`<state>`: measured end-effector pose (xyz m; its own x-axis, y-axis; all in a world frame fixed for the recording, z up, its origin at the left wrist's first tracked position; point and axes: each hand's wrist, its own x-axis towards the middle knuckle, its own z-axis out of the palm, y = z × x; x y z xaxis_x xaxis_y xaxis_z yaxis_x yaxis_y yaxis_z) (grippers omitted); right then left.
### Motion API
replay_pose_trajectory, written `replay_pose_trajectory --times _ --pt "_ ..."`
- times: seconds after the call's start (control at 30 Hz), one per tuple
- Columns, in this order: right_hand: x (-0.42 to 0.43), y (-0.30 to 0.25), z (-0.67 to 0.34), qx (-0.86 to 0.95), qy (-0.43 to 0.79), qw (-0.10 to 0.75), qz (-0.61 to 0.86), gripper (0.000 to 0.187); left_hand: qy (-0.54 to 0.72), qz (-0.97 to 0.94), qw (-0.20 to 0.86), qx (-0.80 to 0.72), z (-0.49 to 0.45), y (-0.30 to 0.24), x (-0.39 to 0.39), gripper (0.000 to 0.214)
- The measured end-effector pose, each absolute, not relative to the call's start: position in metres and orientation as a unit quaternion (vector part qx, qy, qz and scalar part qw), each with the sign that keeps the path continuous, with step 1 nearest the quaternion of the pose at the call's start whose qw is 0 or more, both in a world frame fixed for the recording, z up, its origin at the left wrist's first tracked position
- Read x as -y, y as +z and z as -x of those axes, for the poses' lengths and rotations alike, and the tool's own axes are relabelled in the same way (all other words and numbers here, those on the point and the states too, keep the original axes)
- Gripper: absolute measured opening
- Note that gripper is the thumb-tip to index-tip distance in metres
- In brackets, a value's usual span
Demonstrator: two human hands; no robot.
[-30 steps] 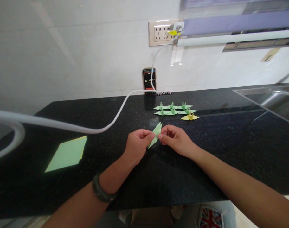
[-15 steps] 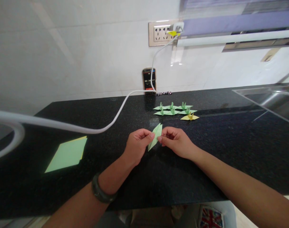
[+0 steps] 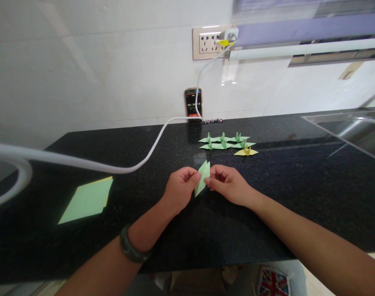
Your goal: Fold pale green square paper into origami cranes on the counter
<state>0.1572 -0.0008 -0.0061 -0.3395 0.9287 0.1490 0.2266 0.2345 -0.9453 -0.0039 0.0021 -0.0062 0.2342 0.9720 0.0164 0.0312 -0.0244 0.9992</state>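
Observation:
A narrow, diamond-shaped piece of folded green origami paper (image 3: 202,179) is held up between my two hands, its split tip pointing away from me. My left hand (image 3: 181,187) pinches its left edge between thumb and fingers. From the other side, my right hand (image 3: 229,184) grips the right edge, thumb on top. Fingers beneath the paper are partly hidden. Beyond my hands stand several green paper cranes (image 3: 224,144) in two rows, with a yellow paper crane (image 3: 246,151) at their near right.
On the black countertop (image 3: 163,246), a stack of green and yellow paper sheets (image 3: 87,200) lies at left. A white cable (image 3: 126,169) runs across to a phone (image 3: 194,105) leaning on the wall. A sink (image 3: 354,127) is at far right.
The folded paper has turned slightly, its lower tip shifting a little to the right. Both hands keep their pinch and have barely moved.

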Motion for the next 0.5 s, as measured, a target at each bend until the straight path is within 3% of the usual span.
replay_pose_trajectory --times 0.17,0.5 --pt "0.0034 -0.0047 -0.1555 0.687 0.479 0.371 0.401 0.02 0.452 -0.574 0.521 -0.442 0.0043 -0.0052 -0.002 0.021" --pt "0.0015 -0.0057 -0.1594 0.7 0.375 0.405 0.453 0.021 0.451 -0.528 0.581 -0.424 0.0003 -0.0068 -0.002 0.02"
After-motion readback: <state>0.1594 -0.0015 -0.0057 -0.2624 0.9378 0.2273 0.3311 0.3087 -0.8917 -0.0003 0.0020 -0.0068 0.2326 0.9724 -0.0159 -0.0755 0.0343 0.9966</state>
